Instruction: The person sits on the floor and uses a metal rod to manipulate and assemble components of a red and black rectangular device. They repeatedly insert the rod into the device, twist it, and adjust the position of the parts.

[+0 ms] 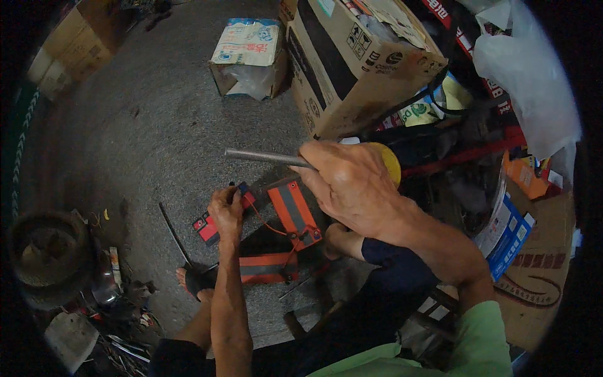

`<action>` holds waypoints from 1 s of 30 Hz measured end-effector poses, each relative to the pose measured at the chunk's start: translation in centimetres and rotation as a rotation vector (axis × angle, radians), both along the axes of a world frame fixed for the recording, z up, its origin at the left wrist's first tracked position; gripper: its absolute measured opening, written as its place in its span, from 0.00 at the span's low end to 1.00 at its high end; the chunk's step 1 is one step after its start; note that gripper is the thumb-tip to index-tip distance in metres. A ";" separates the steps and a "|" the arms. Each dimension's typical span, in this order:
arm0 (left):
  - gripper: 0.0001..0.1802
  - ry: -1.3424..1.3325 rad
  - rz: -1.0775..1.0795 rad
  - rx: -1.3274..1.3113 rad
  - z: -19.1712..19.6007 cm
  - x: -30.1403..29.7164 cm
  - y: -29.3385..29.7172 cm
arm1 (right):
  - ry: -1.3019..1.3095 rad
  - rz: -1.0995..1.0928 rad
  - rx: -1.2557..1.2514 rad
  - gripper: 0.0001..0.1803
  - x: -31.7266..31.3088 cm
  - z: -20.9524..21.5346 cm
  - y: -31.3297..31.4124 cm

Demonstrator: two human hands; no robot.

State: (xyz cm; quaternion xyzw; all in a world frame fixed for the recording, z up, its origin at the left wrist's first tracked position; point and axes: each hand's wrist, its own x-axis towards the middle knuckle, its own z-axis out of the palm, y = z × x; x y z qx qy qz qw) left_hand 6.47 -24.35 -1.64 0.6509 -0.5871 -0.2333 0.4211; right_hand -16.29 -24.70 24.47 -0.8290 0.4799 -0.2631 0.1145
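Note:
My right hand (pixel 352 179) is closed around a grey metal rod (pixel 267 156), which points left above the floor. Lower and to the left, my left hand (pixel 225 210) has its fingers bent together at a red and dark battery (pixel 205 227); what they pinch is hidden. A thin red wire (pixel 267 225) runs from near that hand to an orange battery (pixel 293 208) with a grey band. Nearer me lies another orange and grey battery (pixel 264 268), partly behind my left forearm. The batteries sit on the ground between my feet.
A thin dark rod (pixel 174 234) lies near my left foot. A wheel with a tyre (pixel 49 259) stands at the left, above scattered metal scraps. A large cardboard box (pixel 358 69) and a smaller box (pixel 248 60) stand ahead. Plastic bags (pixel 524 75) and a blue-white packet (pixel 505 235) crowd the right.

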 end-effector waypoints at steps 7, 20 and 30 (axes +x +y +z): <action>0.09 -0.006 0.035 0.032 -0.4 0.4 -0.1 | -0.025 0.047 0.016 0.08 1.8 -0.9 -0.6; 0.11 0.004 0.019 0.008 0.2 0.1 0.0 | 0.000 -0.269 0.106 0.08 -2.1 -1.8 -2.8; 0.15 0.021 0.018 0.053 0.1 -0.1 0.5 | 0.369 0.318 0.105 0.15 -2.8 -14.2 1.9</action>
